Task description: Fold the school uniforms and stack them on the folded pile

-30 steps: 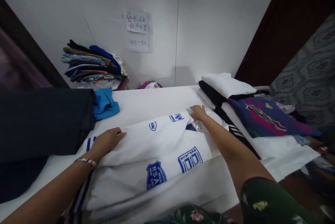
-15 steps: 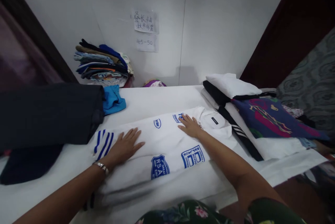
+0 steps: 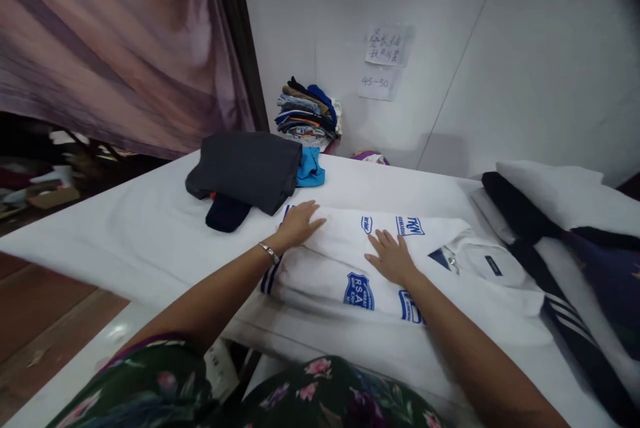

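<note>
A white shirt with blue printed badges and blue striped cuffs or hem lies on the white table, its collar toward the right. My left hand rests on the shirt's striped left end, fingers stretched out; a metal bracelet circles that wrist. Flat on the middle of the shirt lies my right hand, its fingers spread just below the small oval badge. Inside the collar a dark label shows. My right forearm covers part of the lower right badge.
Dark folded garments and a blue cloth lie at the table's back left. A clothes stack stands by the wall. More folded clothes pile at the right. Handwritten paper signs hang on the wall.
The view has turned left, showing more table and a hanging curtain. My right hand has slid across the shirt from near the collar toward its middle; my left hand stays at the striped end.
</note>
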The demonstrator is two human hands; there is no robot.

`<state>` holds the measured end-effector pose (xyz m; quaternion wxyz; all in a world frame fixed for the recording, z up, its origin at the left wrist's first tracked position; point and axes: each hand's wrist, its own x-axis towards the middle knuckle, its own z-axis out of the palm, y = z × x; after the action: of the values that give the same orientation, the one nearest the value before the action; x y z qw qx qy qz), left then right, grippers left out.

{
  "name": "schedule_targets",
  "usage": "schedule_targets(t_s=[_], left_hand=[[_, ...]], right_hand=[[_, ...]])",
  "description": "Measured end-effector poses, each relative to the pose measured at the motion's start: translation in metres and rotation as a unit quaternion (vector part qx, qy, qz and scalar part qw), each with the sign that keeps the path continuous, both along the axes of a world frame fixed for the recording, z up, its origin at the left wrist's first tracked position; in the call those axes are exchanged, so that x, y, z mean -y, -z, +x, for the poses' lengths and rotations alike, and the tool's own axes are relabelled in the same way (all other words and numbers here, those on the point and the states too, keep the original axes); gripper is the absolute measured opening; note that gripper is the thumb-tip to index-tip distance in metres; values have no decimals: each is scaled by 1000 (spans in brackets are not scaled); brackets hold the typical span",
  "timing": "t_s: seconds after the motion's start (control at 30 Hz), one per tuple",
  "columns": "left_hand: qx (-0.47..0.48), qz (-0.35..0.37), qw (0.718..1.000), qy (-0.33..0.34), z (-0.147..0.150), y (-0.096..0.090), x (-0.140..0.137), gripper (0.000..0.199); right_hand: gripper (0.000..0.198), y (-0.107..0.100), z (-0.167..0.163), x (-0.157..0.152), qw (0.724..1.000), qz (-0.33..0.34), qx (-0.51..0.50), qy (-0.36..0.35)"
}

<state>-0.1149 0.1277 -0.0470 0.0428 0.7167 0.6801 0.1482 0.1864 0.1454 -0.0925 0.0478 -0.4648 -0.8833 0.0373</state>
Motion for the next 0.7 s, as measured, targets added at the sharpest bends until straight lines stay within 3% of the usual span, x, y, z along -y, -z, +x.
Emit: schedule_targets(t_s=[0.13, 0.23, 0.5, 0.6, 0.7], left_hand=[[74, -82, 973, -203, -52, -10, 6, 59], [105, -146, 948, -262, -77, -8, 9, 63], [200, -227, 907, -293, -75, -6, 9, 76], [211, -221, 909, -283, -72, -9, 10, 79], [212, -181, 929, -244, -71, -11, 13, 77]], right_hand=[[60, 22, 2, 5, 999, 28, 19, -3], [59, 23, 4, 3, 999, 39, 16, -3], [56, 24, 4, 6, 998, 59, 12, -4], [57, 22, 4, 8, 998, 54, 7, -6], [58, 19, 4, 9, 999, 44, 6, -6]])
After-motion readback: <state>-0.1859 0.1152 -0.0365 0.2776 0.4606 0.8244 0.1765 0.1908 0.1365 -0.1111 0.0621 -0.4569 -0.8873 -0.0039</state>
